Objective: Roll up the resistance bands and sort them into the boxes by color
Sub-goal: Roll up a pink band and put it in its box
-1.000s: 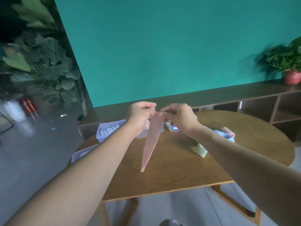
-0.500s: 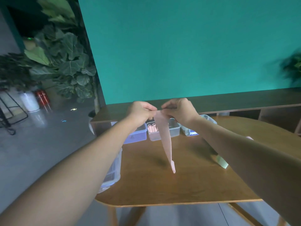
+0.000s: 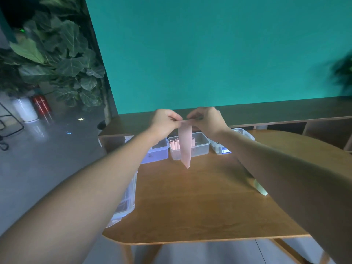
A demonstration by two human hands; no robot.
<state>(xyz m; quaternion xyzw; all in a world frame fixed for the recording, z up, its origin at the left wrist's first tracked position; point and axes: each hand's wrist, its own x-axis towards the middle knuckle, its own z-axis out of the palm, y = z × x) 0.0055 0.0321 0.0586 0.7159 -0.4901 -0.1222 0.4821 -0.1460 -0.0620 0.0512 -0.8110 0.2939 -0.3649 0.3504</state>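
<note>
A pink resistance band (image 3: 185, 144) hangs down above the wooden table (image 3: 200, 206). My left hand (image 3: 165, 122) and my right hand (image 3: 206, 119) pinch its top edge between them, close together. Behind the band stands a clear box (image 3: 200, 147) with several rolled pink bands (image 3: 174, 144) inside. A box (image 3: 158, 152) is to its left, partly behind my left arm, and another box (image 3: 224, 147) is to its right behind my right arm. A pale green band (image 3: 260, 187) lies on the table under my right forearm.
A larger clear container (image 3: 125, 202) sits at the table's left edge under my left arm. A low wooden shelf (image 3: 285, 113) runs behind the table along the teal wall. Plants (image 3: 57, 60) and a red extinguisher (image 3: 41, 104) stand on the floor at left.
The hanging part of the pink band has got shorter, its lower tip rising off the table. The view has swung left, bringing the boxes to the centre.
</note>
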